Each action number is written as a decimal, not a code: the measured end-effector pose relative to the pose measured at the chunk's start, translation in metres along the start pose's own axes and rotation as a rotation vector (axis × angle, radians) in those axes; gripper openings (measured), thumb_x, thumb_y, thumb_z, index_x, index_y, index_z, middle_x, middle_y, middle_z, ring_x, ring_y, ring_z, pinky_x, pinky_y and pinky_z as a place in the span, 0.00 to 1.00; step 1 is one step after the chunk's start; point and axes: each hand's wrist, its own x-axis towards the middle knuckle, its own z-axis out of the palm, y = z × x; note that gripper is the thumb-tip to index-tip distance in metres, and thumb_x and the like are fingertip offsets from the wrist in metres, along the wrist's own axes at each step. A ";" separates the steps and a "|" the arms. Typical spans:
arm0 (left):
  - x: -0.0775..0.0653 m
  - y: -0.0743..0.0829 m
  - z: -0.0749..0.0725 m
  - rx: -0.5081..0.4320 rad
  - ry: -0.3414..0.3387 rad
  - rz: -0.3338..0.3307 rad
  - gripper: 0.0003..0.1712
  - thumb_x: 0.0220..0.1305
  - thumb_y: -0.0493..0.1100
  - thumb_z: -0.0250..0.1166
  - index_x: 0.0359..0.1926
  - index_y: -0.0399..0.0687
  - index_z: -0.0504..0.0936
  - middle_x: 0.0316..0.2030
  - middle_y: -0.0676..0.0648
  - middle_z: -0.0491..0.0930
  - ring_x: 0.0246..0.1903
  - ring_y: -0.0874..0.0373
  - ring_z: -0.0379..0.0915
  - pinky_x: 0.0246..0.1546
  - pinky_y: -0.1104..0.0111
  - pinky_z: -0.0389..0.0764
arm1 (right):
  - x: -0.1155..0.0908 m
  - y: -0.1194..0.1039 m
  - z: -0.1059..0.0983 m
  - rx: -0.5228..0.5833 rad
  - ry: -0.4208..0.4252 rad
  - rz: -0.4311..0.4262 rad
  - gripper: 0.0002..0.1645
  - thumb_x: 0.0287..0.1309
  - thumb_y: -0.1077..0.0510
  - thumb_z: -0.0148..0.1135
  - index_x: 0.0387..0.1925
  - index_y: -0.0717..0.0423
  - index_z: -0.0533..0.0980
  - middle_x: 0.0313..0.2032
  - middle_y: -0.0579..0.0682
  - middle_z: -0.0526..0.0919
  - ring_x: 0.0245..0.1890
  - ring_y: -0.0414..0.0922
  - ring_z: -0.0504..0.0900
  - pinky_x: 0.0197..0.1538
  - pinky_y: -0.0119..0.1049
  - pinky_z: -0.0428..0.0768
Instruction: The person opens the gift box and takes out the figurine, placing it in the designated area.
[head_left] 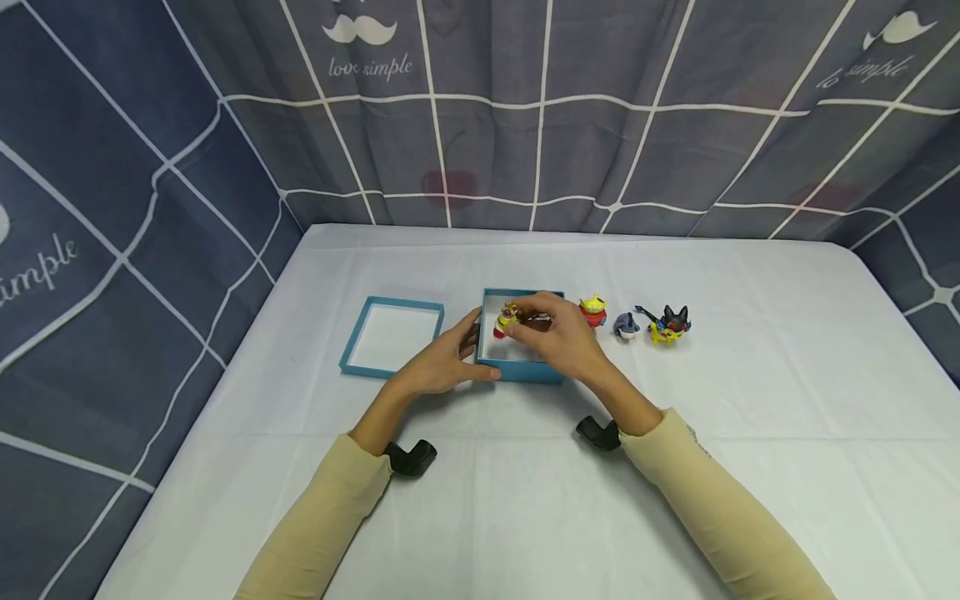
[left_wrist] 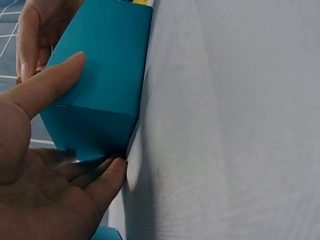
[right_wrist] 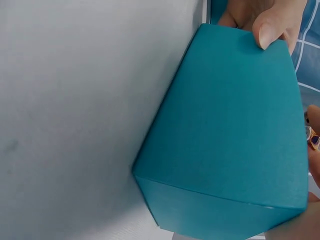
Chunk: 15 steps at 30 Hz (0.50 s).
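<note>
In the head view, a teal box [head_left: 520, 371] with a pale inside stands open at the middle of the table. My left hand [head_left: 438, 362] holds its near left corner, the thumb [left_wrist: 60, 77] along the front wall and the fingers [left_wrist: 107, 182] against the left side. Over the box, my right hand [head_left: 558, 333] pinches a small toy figurine [head_left: 504, 321] with yellow and red parts and a brownish head. Part of that figurine [right_wrist: 313, 139] shows at the right edge of the right wrist view. The right hand hides some of the box's inside.
Left of the box lies its teal-rimmed lid [head_left: 405, 302], inside up. To the right stand a red-and-yellow figurine [head_left: 592, 311], a small blue-grey figurine [head_left: 626, 326] and a black-and-yellow figurine [head_left: 667, 325]. A white cloth covers the table [head_left: 517, 500]; dark checked curtains [head_left: 487, 150] hang behind and beside it.
</note>
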 end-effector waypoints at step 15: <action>0.001 0.001 0.000 -0.014 0.002 0.030 0.61 0.59 0.40 0.74 0.79 0.43 0.38 0.76 0.41 0.46 0.73 0.50 0.49 0.69 0.66 0.59 | -0.013 -0.016 -0.013 0.018 0.027 0.020 0.18 0.60 0.60 0.69 0.51 0.61 0.81 0.43 0.52 0.79 0.47 0.47 0.84 0.41 0.37 0.86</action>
